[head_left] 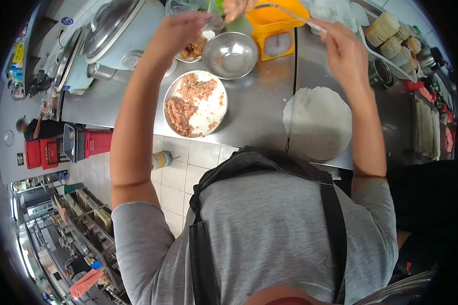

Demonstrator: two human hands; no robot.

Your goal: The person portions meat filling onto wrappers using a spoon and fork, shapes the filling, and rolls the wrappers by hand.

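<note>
My right hand [341,48] is closed round the handle of a metal spoon [282,11], whose far end reaches a lump of raw minced meat [236,9] at the top edge. My left hand [180,33] is raised near a clear plastic bag, its fingers pressed together; what they hold, if anything, I cannot make out. Below it, a white bowl [220,119] contains more minced meat in two heaps. An empty steel bowl [231,55] stands beside the orange scale [277,44]. On the steel counter lies a round, pale, flat sheet [318,123].
Large lidded pots [112,35] stand at the upper left. A tray of containers [387,38] and nested metal cups [380,72] are at the right. A small dish of brown food [193,49] sits behind the white bowl. Another person [43,127] is far left, near red bins.
</note>
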